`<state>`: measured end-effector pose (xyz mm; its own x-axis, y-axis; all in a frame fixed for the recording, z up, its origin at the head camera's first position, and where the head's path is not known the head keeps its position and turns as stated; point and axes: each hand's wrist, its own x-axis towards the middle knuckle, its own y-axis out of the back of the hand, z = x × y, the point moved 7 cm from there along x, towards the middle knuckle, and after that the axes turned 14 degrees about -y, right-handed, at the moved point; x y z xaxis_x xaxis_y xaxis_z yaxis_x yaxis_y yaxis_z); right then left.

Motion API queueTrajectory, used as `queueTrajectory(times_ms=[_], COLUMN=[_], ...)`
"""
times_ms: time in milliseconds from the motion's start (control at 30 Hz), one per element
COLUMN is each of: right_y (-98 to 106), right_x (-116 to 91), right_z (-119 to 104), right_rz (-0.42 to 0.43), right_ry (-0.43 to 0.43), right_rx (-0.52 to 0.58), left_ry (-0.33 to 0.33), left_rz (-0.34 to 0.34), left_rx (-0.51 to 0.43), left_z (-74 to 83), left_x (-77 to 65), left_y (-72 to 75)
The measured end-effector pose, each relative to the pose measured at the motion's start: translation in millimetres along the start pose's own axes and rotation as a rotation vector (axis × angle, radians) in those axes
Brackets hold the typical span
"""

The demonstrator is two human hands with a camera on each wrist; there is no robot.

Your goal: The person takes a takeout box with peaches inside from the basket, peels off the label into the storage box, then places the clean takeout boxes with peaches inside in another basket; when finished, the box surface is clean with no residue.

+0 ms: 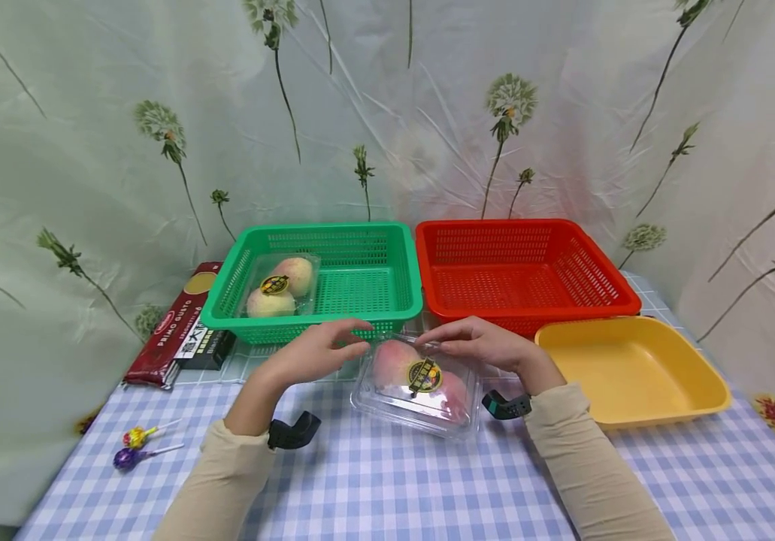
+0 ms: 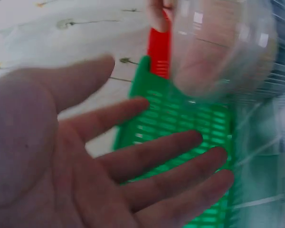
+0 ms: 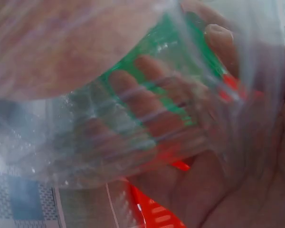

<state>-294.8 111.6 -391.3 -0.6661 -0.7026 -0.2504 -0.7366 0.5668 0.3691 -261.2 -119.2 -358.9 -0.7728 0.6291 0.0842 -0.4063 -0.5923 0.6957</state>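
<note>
A clear plastic box of peaches (image 1: 394, 368), with a black and gold label on its lid, is in front of me between my two hands. My right hand (image 1: 485, 342) holds the box at its far right corner; through the clear wall in the right wrist view its fingers (image 3: 142, 102) show behind the plastic. My left hand (image 1: 322, 349) hovers by the far left corner with nothing in it. The left wrist view shows that palm with its fingers (image 2: 152, 156) spread and apart from the box.
Behind stand a green basket (image 1: 360, 327) with another peach box (image 1: 306, 300) in it, and a red basket (image 1: 522, 308). At right is a yellow tray (image 1: 631, 376). Spaghetti packet (image 1: 174, 330), black box (image 1: 214, 349) and two lollipops (image 1: 137, 436) (image 1: 128, 458) lie left.
</note>
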Motion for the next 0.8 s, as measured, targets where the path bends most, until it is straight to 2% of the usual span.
queueTrajectory(times_ms=[133, 200, 300, 400, 500, 600, 800], right_y=[2, 4, 8, 10, 11, 12, 8], right_x=[-3, -7, -16, -24, -28, -29, -28], right_z=[-2, -4, -8, -12, -17, -23, -31], right_rz=[0.021, 0.04, 0.061, 0.049, 0.037, 0.043, 0.088], right_ry=[-0.026, -0.053, -0.113, -0.162, -0.154, -0.09, -0.045], right_rx=[-0.041, -0.092, -0.188, -0.236, -0.224, -0.233, -0.276], left_ry=[-0.072, -0.091, -0.112, -0.132, -0.141, -0.137, -0.108], left_rz=[-0.115, -0.148, -0.164, -0.162, -0.17, -0.18, -0.145], left_rx=[-0.186, -0.264, -0.34, -0.406, -0.435, -0.446, -0.465], left_z=[-10.6, -16.8, -24.9, -28.0, -27.6, -26.5, -31.2], left_x=[5.3, 7.5, 11.4, 15.0, 17.2, 17.2, 14.4], left_y=[-21.4, -30.1, -39.9, -47.2, -53.3, -56.9, -55.3])
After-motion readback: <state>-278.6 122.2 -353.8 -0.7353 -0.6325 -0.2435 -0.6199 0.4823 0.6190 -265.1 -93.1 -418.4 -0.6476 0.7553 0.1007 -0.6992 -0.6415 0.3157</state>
